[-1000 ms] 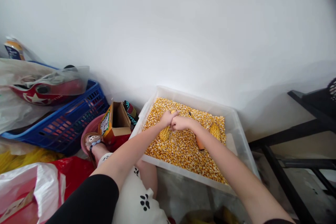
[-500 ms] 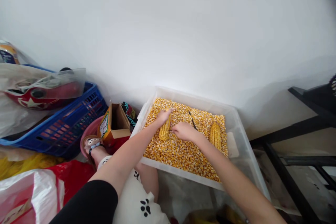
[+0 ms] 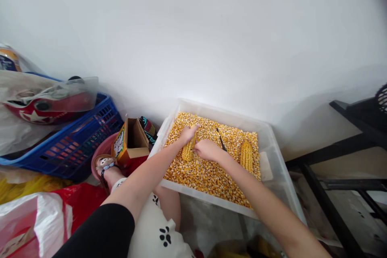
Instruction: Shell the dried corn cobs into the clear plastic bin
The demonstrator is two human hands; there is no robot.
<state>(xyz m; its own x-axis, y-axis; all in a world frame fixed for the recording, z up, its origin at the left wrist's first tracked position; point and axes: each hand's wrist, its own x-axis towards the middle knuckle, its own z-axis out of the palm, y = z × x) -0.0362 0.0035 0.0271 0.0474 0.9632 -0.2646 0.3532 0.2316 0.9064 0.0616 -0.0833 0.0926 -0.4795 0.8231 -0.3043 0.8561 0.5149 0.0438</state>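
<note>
White wall point(image 3: 193, 40) | left hand point(image 3: 188, 133) grips corn cob point(image 3: 188, 153) | right hand point(image 3: 208, 150): grip unclear

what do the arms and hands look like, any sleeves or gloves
The left arm has a plain black sleeve ending near the elbow. The right forearm is bare, with no sleeve in view. The left hand and right hand are ungloved.

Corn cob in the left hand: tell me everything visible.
The corn cob is yellow, rows of kernels covering its visible side. It slants, near end leftward, above loose kernels in a translucent bin. The left hand grips its far end; the right hand is beside it, contact unclear.
</note>
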